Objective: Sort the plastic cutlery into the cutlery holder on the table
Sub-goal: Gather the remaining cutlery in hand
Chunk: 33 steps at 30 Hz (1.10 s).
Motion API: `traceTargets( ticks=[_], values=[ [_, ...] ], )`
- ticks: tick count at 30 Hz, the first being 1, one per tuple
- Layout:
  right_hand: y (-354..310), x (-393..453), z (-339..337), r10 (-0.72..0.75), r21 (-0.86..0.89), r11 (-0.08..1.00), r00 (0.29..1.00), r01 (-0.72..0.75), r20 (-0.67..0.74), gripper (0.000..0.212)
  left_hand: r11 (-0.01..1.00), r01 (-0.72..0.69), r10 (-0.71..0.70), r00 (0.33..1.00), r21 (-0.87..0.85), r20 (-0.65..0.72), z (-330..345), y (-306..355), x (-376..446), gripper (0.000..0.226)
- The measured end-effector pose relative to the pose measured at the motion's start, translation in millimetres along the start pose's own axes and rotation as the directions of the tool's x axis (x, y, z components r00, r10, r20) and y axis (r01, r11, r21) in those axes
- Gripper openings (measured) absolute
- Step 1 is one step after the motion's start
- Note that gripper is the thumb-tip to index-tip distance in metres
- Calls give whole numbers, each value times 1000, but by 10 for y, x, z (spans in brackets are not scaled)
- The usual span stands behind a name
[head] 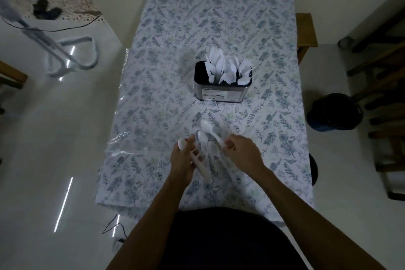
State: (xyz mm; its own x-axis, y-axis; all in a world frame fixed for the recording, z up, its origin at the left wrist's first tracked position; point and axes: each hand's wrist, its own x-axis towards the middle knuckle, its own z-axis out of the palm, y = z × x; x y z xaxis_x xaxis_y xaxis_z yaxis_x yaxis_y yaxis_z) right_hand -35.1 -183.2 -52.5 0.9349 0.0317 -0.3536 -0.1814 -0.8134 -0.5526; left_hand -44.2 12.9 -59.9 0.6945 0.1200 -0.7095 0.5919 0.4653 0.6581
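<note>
left hand (pixel 183 155) fingers curl round one plastic spoon (pixel 198 163), gathering | right hand (pixel 242 149) fingers pinch another from loose spoons (pixel 208 138) between them | cutlery holder (pixel 222 85) beyond, for dropping

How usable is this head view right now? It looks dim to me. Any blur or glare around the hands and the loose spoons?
Head view: dim overall, wide-angle bending at the edges. The loose spoons smear with motion blur between left hand and right hand. The cutlery holder reads fairly sharp. Glare streaks lie on the floor and on the clear plastic sheet.
</note>
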Motion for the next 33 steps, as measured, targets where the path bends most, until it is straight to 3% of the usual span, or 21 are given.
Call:
traceTargets(
  ticks=[3, 5, 8, 10, 12, 15, 16, 18, 20, 21, 25, 29, 33],
  values=[
    [-57, -392, -40, -97, 188, 980, 983, 67, 156, 14, 1000, 15, -15, 999, -1, 28, 72, -36, -4, 33],
    [-46, -557, -7, -116, 242, 968, 976, 69, 185, 16, 1000, 11, -10, 998, -16, 58, 104, -96, -5, 40],
    [-7, -586, 57, -73, 295, 955, 990, 35, 121, 23, 997, -43, 42, 999, 68, 15, 67, -160, -13, 36],
    [14, -511, 109, -42, 241, 970, 997, 25, 65, 36, 991, -70, 73, 997, 115, -17, -23, -183, -4, 33],
    [26, -456, 174, -47, 187, 982, 994, 28, 97, 48, 993, -65, 69, 997, 98, -41, -101, -169, -11, 36],
    [31, -450, 267, -16, 276, 961, 998, 0, 55, 41, 1000, -12, 13, 993, 11, -117, -163, -97, -15, 42],
    [62, -452, 293, -7, 265, 964, 1000, 7, -2, 38, 1000, 6, -8, 993, -18, -122, -164, -79, -20, 46],
    [169, -445, 359, -24, 78, 997, 998, 28, -52, 35, 998, 49, -55, 991, -50, -121, -190, -78, -20, 60],
    [270, -436, 433, -65, -133, 989, 998, 65, 3, 32, 991, 103, -111, 989, -84, -94, -216, -106, -9, 71],
    [302, -434, 457, -69, -159, 985, 997, 72, 26, 31, 986, 132, -140, 987, -103, -78, -233, -128, 6, 75],
    [227, -432, 342, -34, 7, 999, 999, 34, -13, 30, 980, 195, -197, 978, -32, -65, -194, -149, 0, 77],
    [-21, -512, 211, -113, 197, 974, 993, 117, -28, 29, 988, 157, -156, 987, -16, 28, -126, -149, -40, 63],
    [-286, -592, 215, -201, 286, 937, 979, 199, -23, 32, 987, 151, -144, 982, -55, 121, -70, -152, -48, 69]
  ],
)
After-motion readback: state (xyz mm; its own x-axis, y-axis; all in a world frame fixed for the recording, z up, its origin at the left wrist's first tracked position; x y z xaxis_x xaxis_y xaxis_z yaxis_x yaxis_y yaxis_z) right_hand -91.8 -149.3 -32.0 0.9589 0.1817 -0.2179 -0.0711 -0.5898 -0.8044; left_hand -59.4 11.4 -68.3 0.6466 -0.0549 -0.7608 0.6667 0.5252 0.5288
